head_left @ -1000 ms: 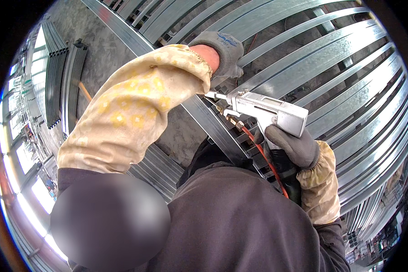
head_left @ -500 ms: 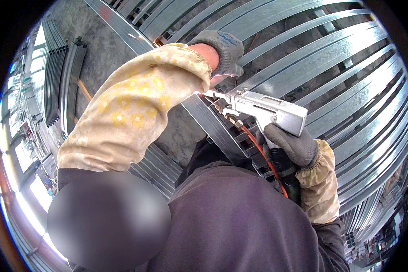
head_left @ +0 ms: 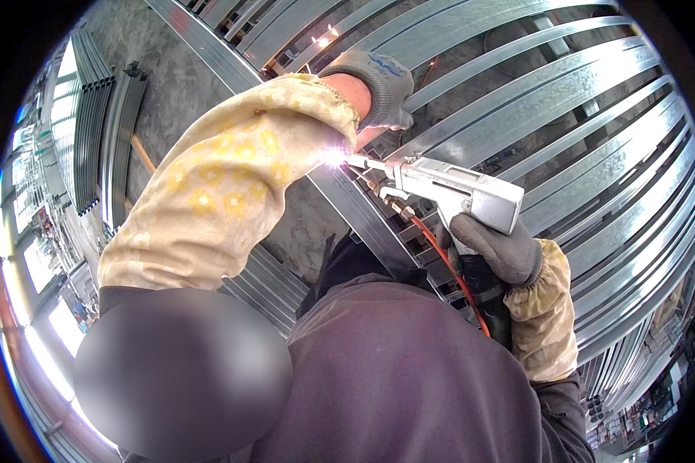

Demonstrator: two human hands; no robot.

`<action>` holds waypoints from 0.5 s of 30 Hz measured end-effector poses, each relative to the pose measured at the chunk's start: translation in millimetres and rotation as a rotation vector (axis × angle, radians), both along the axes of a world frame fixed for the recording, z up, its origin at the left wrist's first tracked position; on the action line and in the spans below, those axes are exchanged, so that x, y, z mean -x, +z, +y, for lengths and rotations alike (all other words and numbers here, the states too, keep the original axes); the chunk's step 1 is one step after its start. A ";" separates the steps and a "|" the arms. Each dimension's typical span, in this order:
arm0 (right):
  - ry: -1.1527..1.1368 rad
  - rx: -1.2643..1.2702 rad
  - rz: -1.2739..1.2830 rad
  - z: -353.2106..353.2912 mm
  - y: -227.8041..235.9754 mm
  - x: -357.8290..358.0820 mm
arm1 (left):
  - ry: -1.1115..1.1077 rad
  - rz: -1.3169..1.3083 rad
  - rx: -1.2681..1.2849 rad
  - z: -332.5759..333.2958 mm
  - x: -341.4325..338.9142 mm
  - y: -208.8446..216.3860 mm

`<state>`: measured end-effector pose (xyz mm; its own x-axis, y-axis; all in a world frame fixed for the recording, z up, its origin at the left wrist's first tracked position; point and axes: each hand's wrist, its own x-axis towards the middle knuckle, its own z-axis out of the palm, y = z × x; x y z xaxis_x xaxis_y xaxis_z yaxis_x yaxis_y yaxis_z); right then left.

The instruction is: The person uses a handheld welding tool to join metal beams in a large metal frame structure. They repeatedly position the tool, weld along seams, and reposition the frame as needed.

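My right hand [head_left: 498,248], in a dark grey glove, is wrapped round the handle of a silver handheld welding gun [head_left: 462,189]. The gun's nozzle points left, and a bright white-violet spark burns at its tip, against a galvanized steel rail [head_left: 363,220] that runs diagonally. My left hand [head_left: 386,89], in a light grey glove, is curled over the end of a galvanized steel tube [head_left: 479,127] just above the nozzle. Its fingertips are mostly hidden beneath the glove's back. My left forearm, in a tan patterned sleeve, hides part of the rail and the spot beside the spark.
An orange hose [head_left: 455,278] runs from the gun down past my right hand. Several parallel steel tubes fill the right side. Stacked dark metal profiles [head_left: 93,139] lie on the concrete floor [head_left: 176,100] at left. Small orange glowing spots [head_left: 326,37] show beyond my left hand.
The glow at the nozzle has grown from a small point to a bright violet-white flare. Orange glints have appeared beyond my left hand. Both hands have stayed nearly still.
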<state>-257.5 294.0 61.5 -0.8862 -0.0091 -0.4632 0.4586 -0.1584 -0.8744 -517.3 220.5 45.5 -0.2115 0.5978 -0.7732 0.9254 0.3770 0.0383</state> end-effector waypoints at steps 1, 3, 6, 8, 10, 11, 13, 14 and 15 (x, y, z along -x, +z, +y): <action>-0.001 0.011 -0.022 0.1 2.0 0.6 | 0.000 0.000 -0.002 -1.0 0.2 -0.6; 0.001 0.035 -0.064 -0.3 8.2 1.7 | 0.002 0.002 -0.006 -3.7 0.4 -0.3; -0.102 0.027 -0.034 -7.5 3.3 -2.3 | -0.004 0.005 0.002 -0.8 -0.1 -1.9; -0.082 0.099 -0.064 -4.8 4.2 -1.5 | -0.007 -0.008 0.003 -1.1 1.6 -3.2; -0.053 0.157 -0.101 -2.2 5.0 -1.5 | 0.000 -0.012 0.006 -1.6 1.9 -2.7; -0.053 0.162 -0.111 -1.8 5.0 -2.1 | 0.007 -0.010 0.008 -1.5 1.6 -2.1; -0.070 0.140 -0.104 -2.3 4.2 -3.7 | 0.016 -0.021 0.012 -0.5 1.2 -2.2; -0.088 0.113 -0.087 -3.5 2.6 -5.3 | 0.018 -0.035 0.014 0.5 1.3 -3.0; -0.108 0.086 -0.071 -4.1 1.0 -6.7 | 0.018 -0.050 0.015 2.3 1.2 -4.3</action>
